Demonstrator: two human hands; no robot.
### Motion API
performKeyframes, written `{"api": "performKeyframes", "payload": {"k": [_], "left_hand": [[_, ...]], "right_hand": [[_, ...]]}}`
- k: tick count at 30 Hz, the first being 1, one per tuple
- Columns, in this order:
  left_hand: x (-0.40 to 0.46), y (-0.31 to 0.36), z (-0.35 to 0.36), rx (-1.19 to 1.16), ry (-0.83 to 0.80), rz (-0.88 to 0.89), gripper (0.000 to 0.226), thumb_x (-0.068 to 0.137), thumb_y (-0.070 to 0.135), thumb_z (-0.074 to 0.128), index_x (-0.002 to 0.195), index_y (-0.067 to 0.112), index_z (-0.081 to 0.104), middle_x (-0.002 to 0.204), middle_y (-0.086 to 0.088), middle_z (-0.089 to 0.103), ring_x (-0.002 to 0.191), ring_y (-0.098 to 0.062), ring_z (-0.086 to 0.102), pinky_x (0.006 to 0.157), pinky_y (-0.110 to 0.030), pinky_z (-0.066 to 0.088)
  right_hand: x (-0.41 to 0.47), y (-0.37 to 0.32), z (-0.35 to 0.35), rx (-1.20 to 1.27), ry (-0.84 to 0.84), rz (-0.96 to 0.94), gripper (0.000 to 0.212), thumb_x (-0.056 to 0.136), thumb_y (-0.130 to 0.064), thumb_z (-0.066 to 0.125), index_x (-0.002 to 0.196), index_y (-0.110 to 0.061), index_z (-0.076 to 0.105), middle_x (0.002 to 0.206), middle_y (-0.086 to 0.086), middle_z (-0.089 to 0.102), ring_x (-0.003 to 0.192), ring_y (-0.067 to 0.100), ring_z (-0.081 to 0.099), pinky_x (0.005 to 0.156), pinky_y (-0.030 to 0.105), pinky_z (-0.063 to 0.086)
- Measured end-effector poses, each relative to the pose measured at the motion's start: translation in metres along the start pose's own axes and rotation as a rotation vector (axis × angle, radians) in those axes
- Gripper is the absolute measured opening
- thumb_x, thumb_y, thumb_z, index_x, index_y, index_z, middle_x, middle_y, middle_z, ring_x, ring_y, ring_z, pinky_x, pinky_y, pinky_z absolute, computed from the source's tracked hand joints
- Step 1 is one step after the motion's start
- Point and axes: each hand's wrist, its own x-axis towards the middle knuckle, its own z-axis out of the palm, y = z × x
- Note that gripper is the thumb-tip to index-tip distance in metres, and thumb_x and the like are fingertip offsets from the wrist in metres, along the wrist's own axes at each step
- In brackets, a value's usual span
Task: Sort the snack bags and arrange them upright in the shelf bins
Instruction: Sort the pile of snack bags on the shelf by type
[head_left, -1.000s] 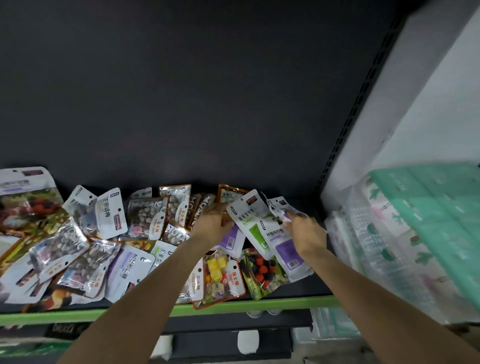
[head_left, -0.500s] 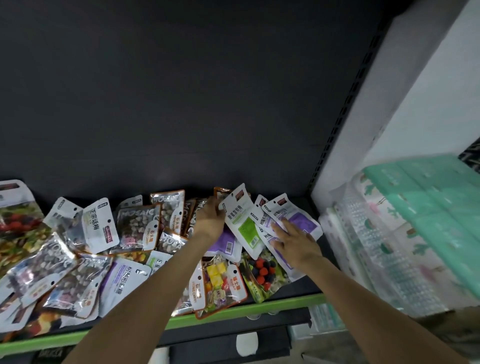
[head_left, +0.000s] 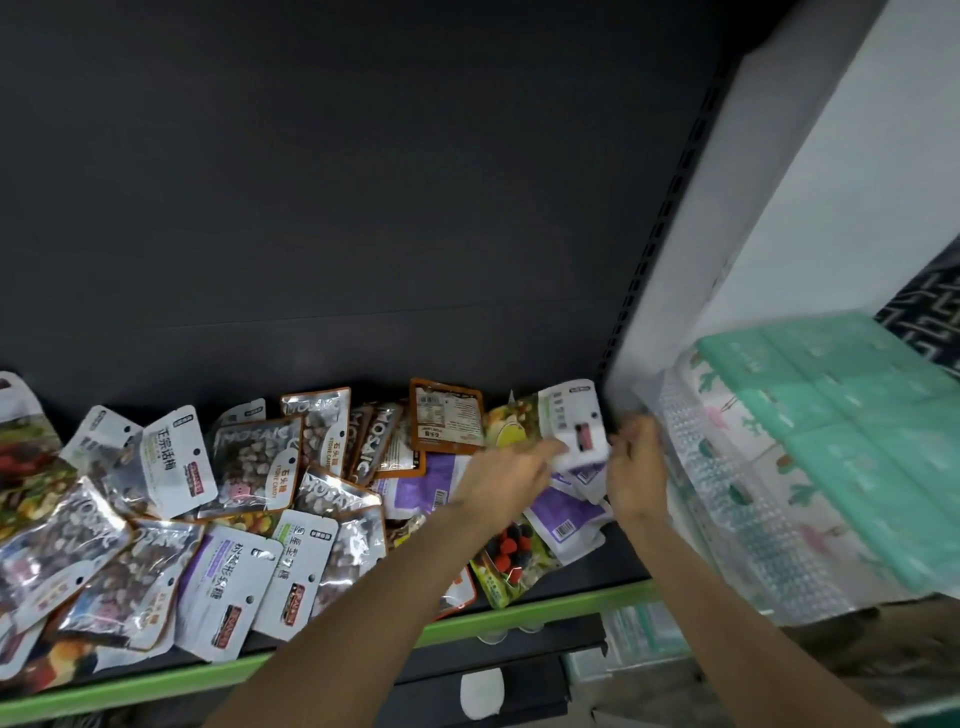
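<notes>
A heap of snack bags (head_left: 249, 519) is spread flat across the shelf (head_left: 545, 610). At its two-o'clock end a white pouch (head_left: 574, 421) is stood upright, long axis toward twelve, between both hands. It appears pinched by the left hand (head_left: 511, 480) and the right hand (head_left: 636, 470); blur hides the fingertips.

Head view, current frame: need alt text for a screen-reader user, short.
Both hands, left hand and right hand, hold a white snack bag up at the right end of a dark shelf with a green front edge. Dozens of other snack bags lie flat and jumbled across the shelf to the left. Mint-green packages sit blurred at right.
</notes>
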Motion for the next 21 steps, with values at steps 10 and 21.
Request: {"api": "performKeyframes", "payload": {"k": [10,21], "left_hand": [[-0.03,-0.049,-0.006,0.187,-0.063,-0.141,0.069,0.091,0.035,0.057,0.149,0.022,0.023,0.157,0.0,0.019,0.146,-0.019,0.012,0.12,-0.036,0.009],[-0.052,-0.084,-0.007,0.429,-0.277,-0.326,0.103,0.079,0.075,0.044,0.152,0.02,-0.003,0.16,0.0,-0.007,0.146,-0.019,-0.011,0.117,-0.041,-0.014]], "right_hand": [[-0.013,0.013,0.03,-0.696,-0.66,-0.367,0.071,0.093,-0.042,0.052,0.15,-0.03,0.013,0.158,0.004,0.009,0.146,0.025,0.004,0.119,0.04,0.014],[0.014,0.025,0.03,-1.04,-0.59,-0.284,0.063,0.101,-0.035,0.036,0.15,-0.036,-0.004,0.159,0.004,0.002,0.146,0.032,0.008,0.111,0.053,0.028]]}}
